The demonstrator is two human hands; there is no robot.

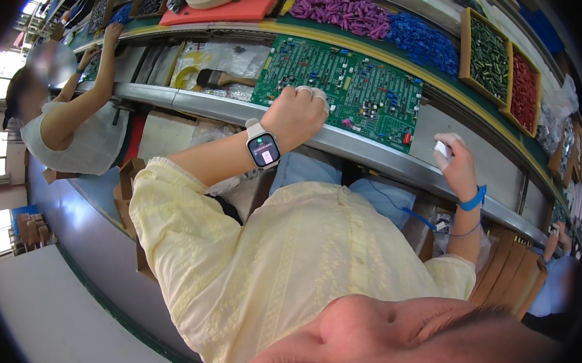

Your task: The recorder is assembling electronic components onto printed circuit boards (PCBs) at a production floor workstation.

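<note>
A large green circuit board (348,86), crowded with small components, lies across the metal rail of the bench in front of me. My left hand (298,117) is over its near left edge, fingers curled and closed, with white covers on some fingertips. What those fingers hold, if anything, is hidden. Right of the board, above the rail, my right hand (458,160) is closed in a pinch. White covers show on its fingertips too, and I cannot make out anything between them. A smartwatch (263,150) is on my left wrist, a blue strap (472,198) on my right.
Beyond the board lie heaps of purple parts (340,9) and blue parts (423,41). Trays of green parts (488,53) and red parts (524,91) stand at the right. A brush (220,78) lies left of the board. A co-worker (74,122) works at the far left.
</note>
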